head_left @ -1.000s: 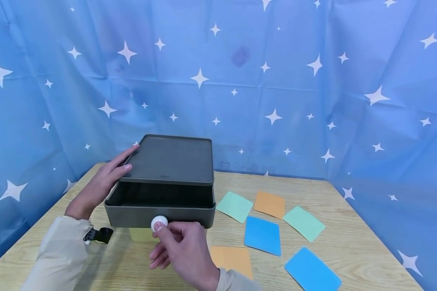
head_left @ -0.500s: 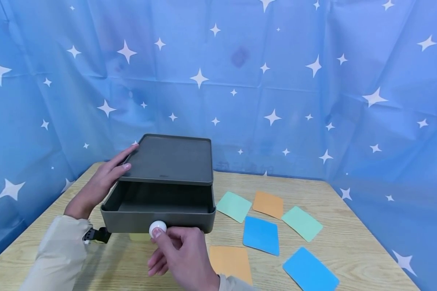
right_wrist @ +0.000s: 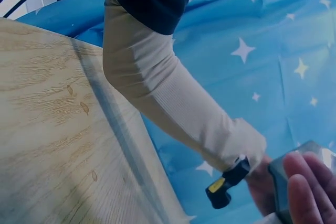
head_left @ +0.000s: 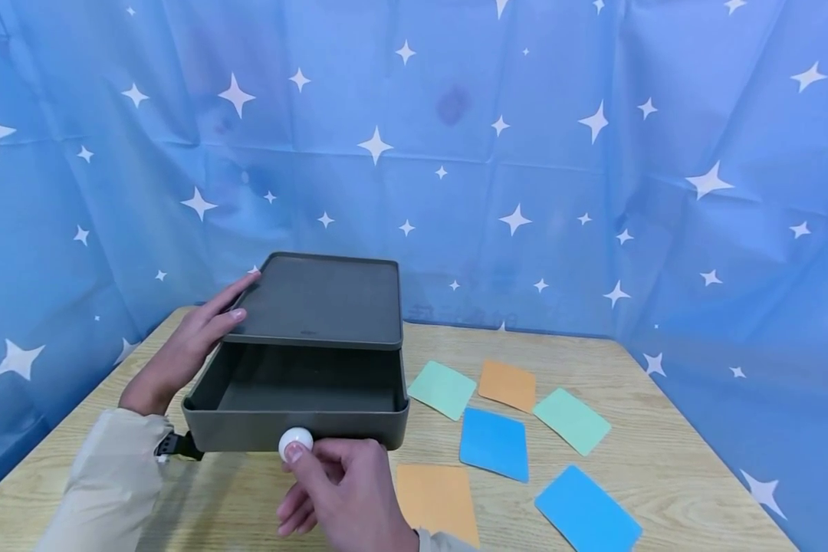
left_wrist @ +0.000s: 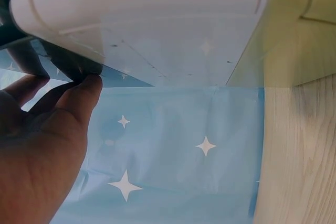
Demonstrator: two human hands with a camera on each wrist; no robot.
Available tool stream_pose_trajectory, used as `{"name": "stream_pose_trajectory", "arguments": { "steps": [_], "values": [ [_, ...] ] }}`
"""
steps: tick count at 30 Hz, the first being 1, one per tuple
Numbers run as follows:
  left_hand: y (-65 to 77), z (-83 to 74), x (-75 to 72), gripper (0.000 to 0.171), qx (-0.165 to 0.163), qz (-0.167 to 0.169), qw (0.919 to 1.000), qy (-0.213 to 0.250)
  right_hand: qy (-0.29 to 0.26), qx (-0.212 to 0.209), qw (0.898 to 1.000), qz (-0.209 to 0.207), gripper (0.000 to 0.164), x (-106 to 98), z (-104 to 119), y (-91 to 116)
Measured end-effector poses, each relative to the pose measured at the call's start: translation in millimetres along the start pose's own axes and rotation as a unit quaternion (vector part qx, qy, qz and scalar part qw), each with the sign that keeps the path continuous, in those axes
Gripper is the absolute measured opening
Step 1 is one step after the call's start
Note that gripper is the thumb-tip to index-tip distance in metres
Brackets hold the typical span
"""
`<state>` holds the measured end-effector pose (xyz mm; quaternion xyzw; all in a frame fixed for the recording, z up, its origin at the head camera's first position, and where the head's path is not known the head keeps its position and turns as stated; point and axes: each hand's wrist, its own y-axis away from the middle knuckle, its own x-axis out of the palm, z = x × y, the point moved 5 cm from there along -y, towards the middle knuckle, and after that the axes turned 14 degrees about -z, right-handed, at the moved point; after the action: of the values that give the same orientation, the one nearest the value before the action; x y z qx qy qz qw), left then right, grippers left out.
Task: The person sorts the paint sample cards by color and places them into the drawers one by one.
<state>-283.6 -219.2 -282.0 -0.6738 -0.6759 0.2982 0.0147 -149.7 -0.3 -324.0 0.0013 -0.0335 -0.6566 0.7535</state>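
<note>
A desktop drawer unit stands on the left part of the table, its dark grey top (head_left: 324,299) flat with a low raised rim. Its dark grey drawer (head_left: 248,431) is pulled out toward me, and the inside that shows holds nothing. My right hand (head_left: 362,491) pinches the round white knob (head_left: 295,441) on the drawer front between thumb and fingers. On the unit's left edge rests my left hand (head_left: 196,337), with its fingers stretched along the side and the thumb at the top's rim. In the left wrist view the unit's pale side wall (left_wrist: 152,30) fills the upper part.
Several coloured cards lie right of the unit, among them a blue card (head_left: 494,445), a green card (head_left: 444,389) and an orange card (head_left: 436,502). A starry blue curtain (head_left: 455,153) hangs behind the wooden table (head_left: 690,475).
The drawer has slid farther out toward me, with my right hand moving along on the knob. More of the drawer's inside shows. My left hand has stayed on the unit's edge.
</note>
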Motion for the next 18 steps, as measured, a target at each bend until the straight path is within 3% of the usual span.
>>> {"name": "stream_pose_trajectory", "arguments": {
  "steps": [18],
  "values": [
    [0.4, -0.7, 0.5, 0.056, 0.005, 0.0, 1.0, 0.003, -0.01, 0.016, 1.0, -0.003, 0.029, -0.9, -2.5, 6.6]
  ]
}}
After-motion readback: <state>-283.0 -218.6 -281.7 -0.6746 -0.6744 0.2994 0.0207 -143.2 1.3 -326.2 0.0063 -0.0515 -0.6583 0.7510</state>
